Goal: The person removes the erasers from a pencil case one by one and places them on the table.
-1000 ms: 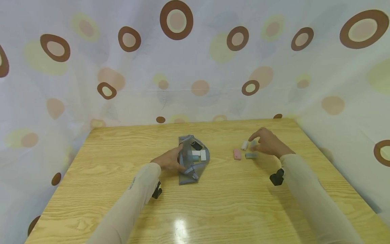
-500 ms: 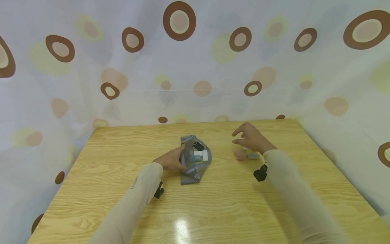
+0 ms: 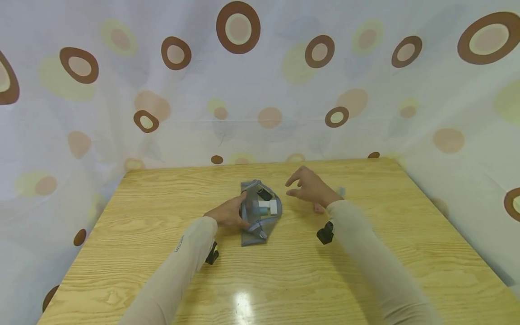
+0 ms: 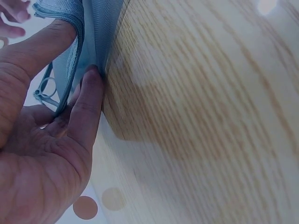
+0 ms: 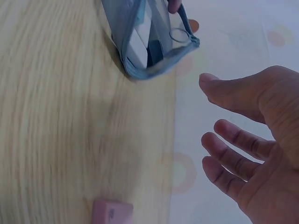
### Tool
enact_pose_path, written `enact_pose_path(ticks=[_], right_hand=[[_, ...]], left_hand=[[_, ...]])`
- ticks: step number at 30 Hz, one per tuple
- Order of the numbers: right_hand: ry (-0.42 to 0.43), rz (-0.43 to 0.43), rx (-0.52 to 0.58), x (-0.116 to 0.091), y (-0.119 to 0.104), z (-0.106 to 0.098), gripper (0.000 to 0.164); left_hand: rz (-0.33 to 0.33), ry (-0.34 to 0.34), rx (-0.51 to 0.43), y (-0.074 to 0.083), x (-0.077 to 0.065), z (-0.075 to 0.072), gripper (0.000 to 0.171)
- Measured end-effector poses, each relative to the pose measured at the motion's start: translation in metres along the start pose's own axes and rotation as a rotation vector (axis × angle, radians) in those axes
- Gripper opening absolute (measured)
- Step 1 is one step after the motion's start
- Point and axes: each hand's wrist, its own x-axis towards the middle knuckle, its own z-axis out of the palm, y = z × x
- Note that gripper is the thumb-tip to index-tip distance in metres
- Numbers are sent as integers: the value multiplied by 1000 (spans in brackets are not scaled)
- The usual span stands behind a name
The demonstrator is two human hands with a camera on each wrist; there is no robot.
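Note:
A grey-blue mesh zip pouch (image 3: 253, 239) lies on the wooden table with its mouth held wide. My left hand (image 3: 228, 213) grips the pouch's edge, thumb on one side and fingers on the other, as the left wrist view confirms. Inside show a black item (image 3: 265, 194), white blocks (image 3: 274, 207) and a light blue piece (image 3: 263, 211). To the right of the pouch, my right hand (image 3: 312, 186) hovers above the table. In the right wrist view its thumb and fingers stand apart with nothing between them.
Partly behind the right wrist lies a pink block (image 5: 112, 212). A pale blue piece (image 3: 341, 191) shows just beyond the right forearm, which hides part of the table (image 3: 284, 280). A dotted cloth (image 3: 268, 81) hangs behind the table and along its sides.
My right hand has moved left from the small blocks toward the pouch, its arm now covering some of them. The left hand keeps its hold on the pouch.

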Motion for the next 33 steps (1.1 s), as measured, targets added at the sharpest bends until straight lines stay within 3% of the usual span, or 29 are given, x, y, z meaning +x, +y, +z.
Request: enact_pose_path(ticks=[15, 33], right_hand=[[-40, -67, 7, 10, -24, 26, 23], [-65, -109, -56, 18, -28, 58, 20]], left_hand=[[18, -2, -15, -3, 3, -1, 113], [1, -4, -13, -1, 2, -1, 113]])
